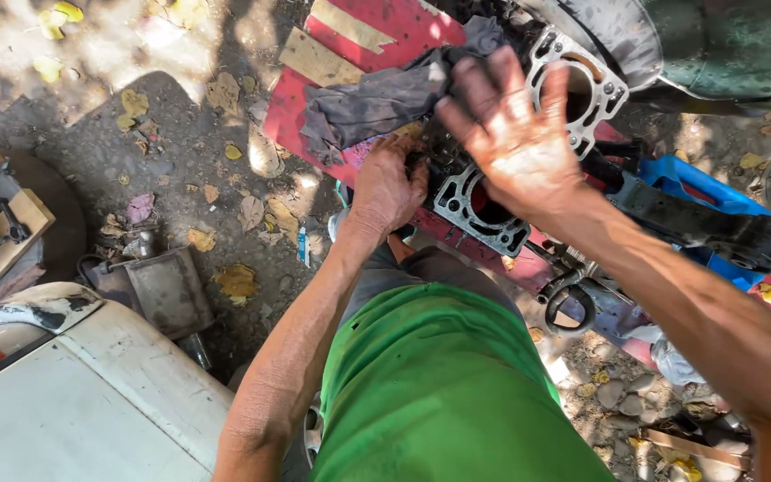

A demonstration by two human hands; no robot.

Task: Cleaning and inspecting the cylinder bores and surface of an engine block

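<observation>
A greasy metal engine cylinder block [479,210] with a round bore lies on a red board [385,27] on the ground in front of me. My left hand [388,186] grips the block's left side, fingers curled over its edge. My right hand [510,134] hovers above the block, palm up and fingers spread, holding nothing. Just beyond it stands a second metal part, a silver cylinder flange [582,85] with bolt holes. A dirty grey rag [377,103] lies bunched on the board, touching the block's far side.
A dark engine arm [716,228] and blue plastic part [684,183] lie to the right. A black ring-shaped tool [568,303] rests near my knee. A white vehicle panel [73,393] fills the lower left, with a rusty metal box [162,290] beside it. Dry leaves and stones cover the ground.
</observation>
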